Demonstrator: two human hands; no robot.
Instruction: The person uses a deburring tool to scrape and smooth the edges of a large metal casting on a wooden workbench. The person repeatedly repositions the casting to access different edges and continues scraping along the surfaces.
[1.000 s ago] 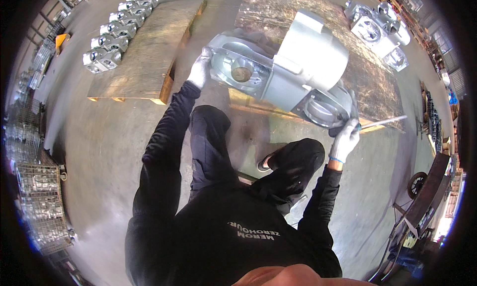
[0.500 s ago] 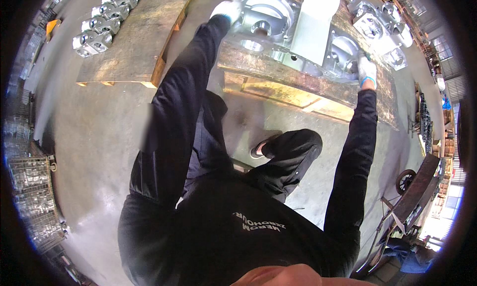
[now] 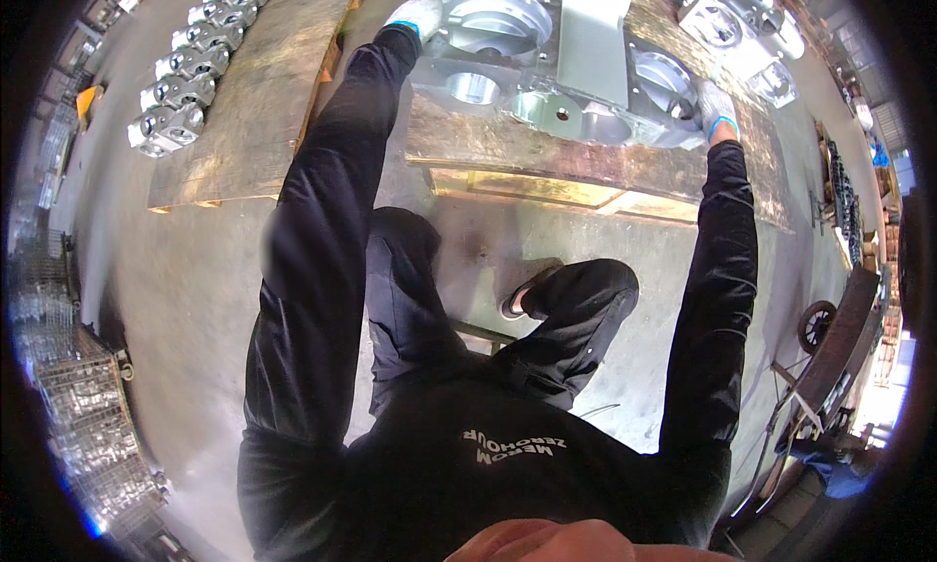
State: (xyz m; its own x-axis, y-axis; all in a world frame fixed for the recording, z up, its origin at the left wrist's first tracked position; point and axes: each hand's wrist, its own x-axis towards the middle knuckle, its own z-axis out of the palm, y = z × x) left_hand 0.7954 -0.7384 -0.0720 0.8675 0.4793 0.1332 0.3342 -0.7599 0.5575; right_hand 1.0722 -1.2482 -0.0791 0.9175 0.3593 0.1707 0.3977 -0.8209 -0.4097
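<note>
A large machined metal casting [image 3: 593, 49], silvery with wide round bores at both ends and a raised flat band across its middle, lies on a wooden pallet [image 3: 527, 157] in front of me. Its near side reflects brightly. My left hand [image 3: 418, 15], in a white glove with a blue cuff, grips the casting's left end. At the opposite end, my right hand [image 3: 717, 105], gloved alike, is closed on the right edge. Both arms reach far forward. The fingertips of both hands are partly hidden.
Beside it on the left is another wooden pallet [image 3: 244, 123], with a row of metal yoke-shaped parts [image 3: 185, 79] along its far left side. More shiny castings [image 3: 727, 20] sit at the right. A wheeled cart [image 3: 830, 342] stands at the right, wire cages [image 3: 93, 406] at the left.
The view has shifted slightly. My right hand and the casting's right end are a little farther away, and more of the near-side bores shows. Both hands stay on the casting.
</note>
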